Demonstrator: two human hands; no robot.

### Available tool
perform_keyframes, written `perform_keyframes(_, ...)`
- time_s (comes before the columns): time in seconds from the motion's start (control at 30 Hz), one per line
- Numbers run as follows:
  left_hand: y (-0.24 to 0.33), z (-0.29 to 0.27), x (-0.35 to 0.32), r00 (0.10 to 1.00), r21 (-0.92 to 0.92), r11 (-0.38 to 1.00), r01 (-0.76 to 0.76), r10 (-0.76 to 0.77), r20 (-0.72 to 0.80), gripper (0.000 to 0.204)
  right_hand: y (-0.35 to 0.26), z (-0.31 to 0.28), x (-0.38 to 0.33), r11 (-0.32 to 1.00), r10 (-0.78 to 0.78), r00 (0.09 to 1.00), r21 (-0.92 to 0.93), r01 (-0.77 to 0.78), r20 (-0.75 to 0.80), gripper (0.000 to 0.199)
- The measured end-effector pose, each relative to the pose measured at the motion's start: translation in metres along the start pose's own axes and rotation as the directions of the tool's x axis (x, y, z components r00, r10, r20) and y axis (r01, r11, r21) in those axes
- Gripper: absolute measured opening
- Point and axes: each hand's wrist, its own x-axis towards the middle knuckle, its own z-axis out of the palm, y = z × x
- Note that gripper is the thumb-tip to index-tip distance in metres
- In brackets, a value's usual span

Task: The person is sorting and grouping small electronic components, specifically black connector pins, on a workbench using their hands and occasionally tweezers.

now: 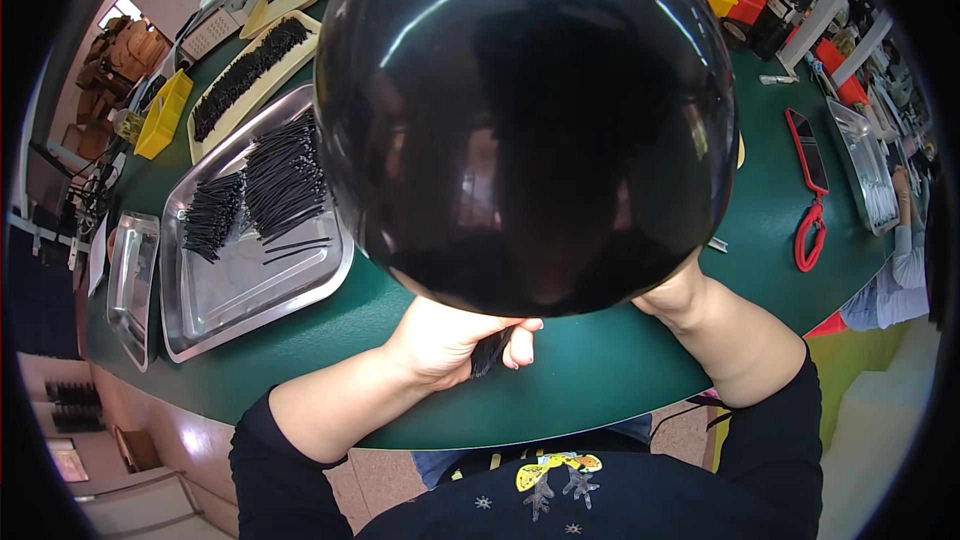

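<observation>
Fingers [519,348] of the left hand [440,338] curl closed round a bundle of thin black strands [487,354], its visible end slanting bodyward beneath them; right hand [682,296] lies farther, grip undeterminable behind a glossy black dome [530,140].

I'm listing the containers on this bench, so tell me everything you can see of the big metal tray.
The tray looks like shiny silver metal: rectangular, with rounded corners, raised sides and a turned-out rim. It sits open side up on the green table. Black strips lie in two piles on its floor, with a few loose ones in front; the near part is bare. A glossy black dome hides some of its right edge. The left hand is apart from it.
</observation>
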Motion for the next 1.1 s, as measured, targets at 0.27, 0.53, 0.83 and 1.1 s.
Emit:
perform_keyframes(0.27, -0.004, 0.0, 0.002, 0.975, 0.273, 0.947, -0.171, 0.202, -0.093, 0.007, 0.008, -0.003, -0.001, 0.972, -0.183, 0.983, -0.154, 0.177, -0.03, 0.013)
perform_keyframes(0.53, -0.007, 0.002, 0.004, 0.909, 0.402, 0.873, -0.275, 0.372, -0.187, 0.01, 0.013, 0.003, -0.004, 0.946, -0.302, 0.945, -0.163, 0.281, -0.126, 0.019)
perform_keyframes(0.83, -0.007, 0.001, 0.004, 0.919, 0.45, 0.864, -0.225, 0.342, -0.198, 0.01, 0.007, 0.0, -0.005, 0.901, -0.242, 0.969, -0.381, 0.208, -0.043, 0.017)
perform_keyframes(1.1, -0.006, 0.004, 0.007, 0.97, 0.269, 0.938, -0.22, 0.238, -0.037, 0.014, 0.012, 0.007, -0.002, 0.975, 0.176, 0.973, 0.113, -0.193, 0.148, 0.018)
